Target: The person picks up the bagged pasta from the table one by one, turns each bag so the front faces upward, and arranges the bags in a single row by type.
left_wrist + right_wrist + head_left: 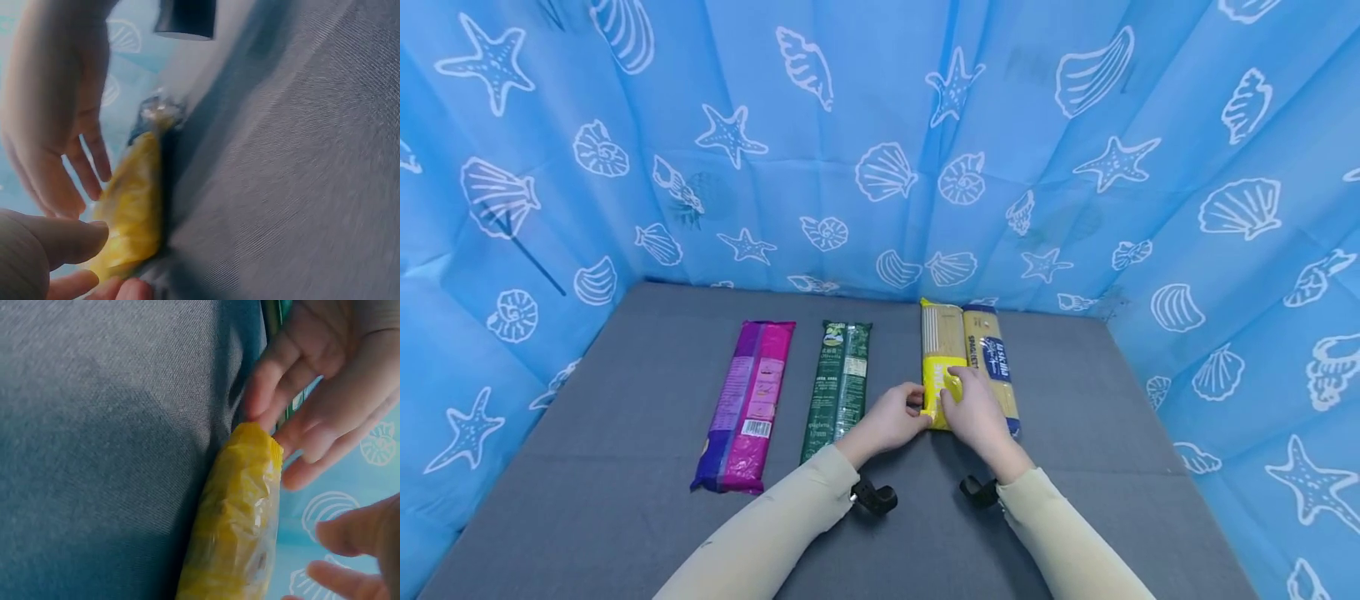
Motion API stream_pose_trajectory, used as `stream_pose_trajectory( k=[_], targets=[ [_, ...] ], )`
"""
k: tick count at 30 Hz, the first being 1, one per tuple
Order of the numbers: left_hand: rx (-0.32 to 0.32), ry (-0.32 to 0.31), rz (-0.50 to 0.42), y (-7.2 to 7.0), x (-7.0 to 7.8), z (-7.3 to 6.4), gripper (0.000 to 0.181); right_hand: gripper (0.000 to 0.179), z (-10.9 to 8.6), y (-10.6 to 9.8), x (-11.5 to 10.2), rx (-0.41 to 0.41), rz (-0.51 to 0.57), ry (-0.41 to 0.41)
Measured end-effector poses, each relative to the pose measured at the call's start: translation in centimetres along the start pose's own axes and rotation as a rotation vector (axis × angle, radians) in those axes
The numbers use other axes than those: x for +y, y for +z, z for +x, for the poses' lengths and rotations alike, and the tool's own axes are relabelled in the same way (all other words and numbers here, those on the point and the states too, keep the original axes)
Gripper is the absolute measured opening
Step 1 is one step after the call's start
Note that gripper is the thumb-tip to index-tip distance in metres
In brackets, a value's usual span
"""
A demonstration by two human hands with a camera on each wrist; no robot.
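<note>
A yellow and clear spaghetti packet (pixel 942 333) lies flat on the table, its long side beside a blue-labelled spaghetti packet (pixel 981 333). My left hand (pixel 891 421) is at its near left corner, fingertips touching the yellow end, fingers relaxed. Above the packet's near half is my right hand (pixel 981 412), thumb and fingers spread. In the right wrist view the right thumb (pixel 350 531) stands apart from the yellow wrapper (pixel 234 519). From the left wrist view, the left thumb (pixel 75 240) lies along the packet's side. Whether the right fingertips touch is partly hidden.
Left of the hands, a green spaghetti packet (pixel 838 375) lies on the grey tablecloth (pixel 640 433), partly behind the left wrist. Farther left is a pink and purple packet (pixel 748 408). A blue shell-patterned curtain (pixel 842 167) hangs at the back and sides.
</note>
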State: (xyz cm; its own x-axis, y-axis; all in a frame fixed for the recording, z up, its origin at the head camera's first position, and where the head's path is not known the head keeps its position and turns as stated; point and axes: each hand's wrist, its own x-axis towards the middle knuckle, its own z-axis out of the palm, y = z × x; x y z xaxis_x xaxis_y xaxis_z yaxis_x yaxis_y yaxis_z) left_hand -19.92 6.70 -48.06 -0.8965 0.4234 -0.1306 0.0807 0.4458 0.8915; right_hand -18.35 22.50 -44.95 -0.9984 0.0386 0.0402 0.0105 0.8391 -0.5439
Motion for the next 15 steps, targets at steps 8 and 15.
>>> stream_pose_trajectory(
  k=[8,15],
  targets=[
    [0.108,0.046,0.073,-4.7,0.4,-2.2,0.056,0.055,-0.7,0.7,-1.8,0.078,0.312,-0.106],
    [0.222,0.037,0.099,-8.4,-1.4,-3.9,0.06,0.061,-2.0,2.4,-4.2,-0.036,0.465,-0.089]
  ],
)
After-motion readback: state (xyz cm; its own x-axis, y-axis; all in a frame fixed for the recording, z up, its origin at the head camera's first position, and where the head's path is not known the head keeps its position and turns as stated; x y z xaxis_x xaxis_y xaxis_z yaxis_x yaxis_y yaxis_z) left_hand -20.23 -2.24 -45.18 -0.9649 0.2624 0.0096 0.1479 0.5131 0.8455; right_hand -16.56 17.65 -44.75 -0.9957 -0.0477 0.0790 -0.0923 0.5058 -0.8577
